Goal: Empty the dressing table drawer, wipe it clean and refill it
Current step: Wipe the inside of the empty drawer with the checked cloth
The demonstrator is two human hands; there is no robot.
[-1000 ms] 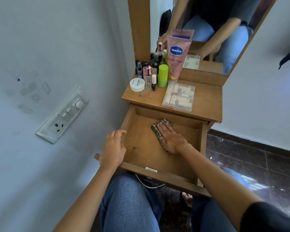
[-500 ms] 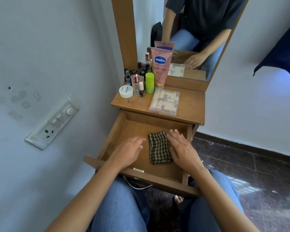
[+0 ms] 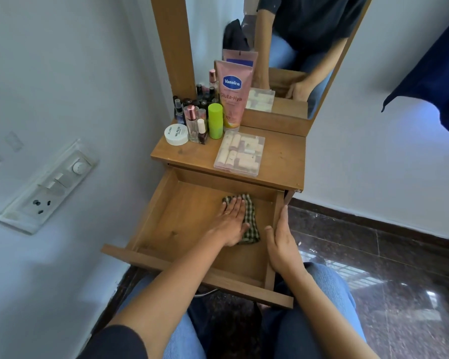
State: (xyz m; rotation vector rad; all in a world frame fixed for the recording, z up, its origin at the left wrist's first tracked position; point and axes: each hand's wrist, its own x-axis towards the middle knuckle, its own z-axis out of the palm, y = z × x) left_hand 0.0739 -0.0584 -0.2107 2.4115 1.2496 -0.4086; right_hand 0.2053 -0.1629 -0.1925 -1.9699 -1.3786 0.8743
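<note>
Open wooden drawer (image 3: 166,260) w/ checked cloth (image 3: 252,229) at its 2 o'clock, L hand (image 3: 232,221) pressing it flat, grip released; R hand (image 3: 281,242) at 3 o'clock, straight-fingered along side wall, also released.

Your flat left hand (image 3: 231,221) is covering most of the green-and-black checked cloth (image 3: 252,216) inside the open wooden drawer (image 3: 182,218), towards its two o'clock corner; only the cloth's far and right edges are showing. Your right hand (image 3: 280,242) is hiding a stretch of the drawer's wall at three o'clock. At eleven o'clock on the tabletop, small dark glass bottles (image 3: 202,95) are overlapping one another, their labels too small to read. A dark blue fabric (image 3: 433,73) is running off the right edge at two o'clock.
</note>
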